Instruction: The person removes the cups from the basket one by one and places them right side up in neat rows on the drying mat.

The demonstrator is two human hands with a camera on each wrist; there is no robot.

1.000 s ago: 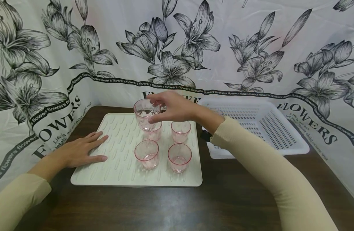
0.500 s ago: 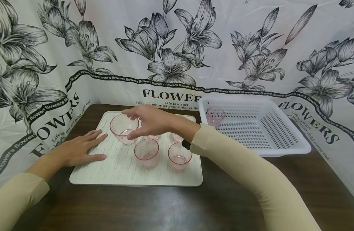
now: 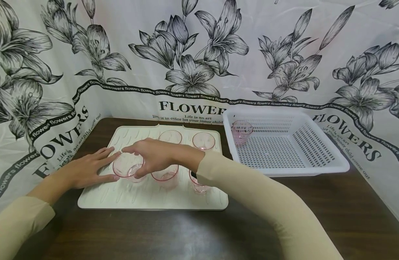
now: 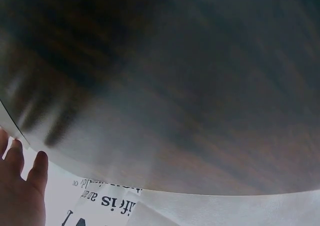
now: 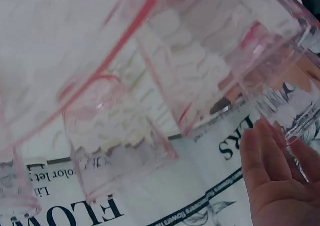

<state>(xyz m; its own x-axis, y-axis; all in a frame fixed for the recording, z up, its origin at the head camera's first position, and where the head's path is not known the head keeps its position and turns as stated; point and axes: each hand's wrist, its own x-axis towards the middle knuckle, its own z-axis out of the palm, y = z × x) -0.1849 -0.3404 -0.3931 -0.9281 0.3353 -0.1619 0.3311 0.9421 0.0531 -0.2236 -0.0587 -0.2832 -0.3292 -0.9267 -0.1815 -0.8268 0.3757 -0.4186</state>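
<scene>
My right hand (image 3: 155, 156) grips a clear pink-rimmed drinking glass (image 3: 123, 168) by its rim, low over the left part of the cream ridged drying mat (image 3: 102, 198). Whether the glass's base touches the mat, I cannot tell. Two more glasses stand at the back, a left one (image 3: 170, 136) and a right one (image 3: 203, 141). In front are another glass (image 3: 167, 178) and a right front glass (image 3: 199, 187), both partly hidden by my right arm. Fingers spread and straight, my left hand (image 3: 84, 169) rests on the mat's left edge. The right wrist view shows fingers against the held glass (image 5: 285, 98).
A white perforated plastic basket (image 3: 329, 168) stands at the right rear, with one pink glass (image 3: 242, 133) in its left corner. Under everything is a dark wooden table (image 3: 137, 234). A white flower-print cloth (image 3: 193, 108) hangs behind and at the sides.
My right hand has carried the glass leftward, toward me and down, from over the back glasses to the mat's left part, beside my left hand. The left hand stays in place.
</scene>
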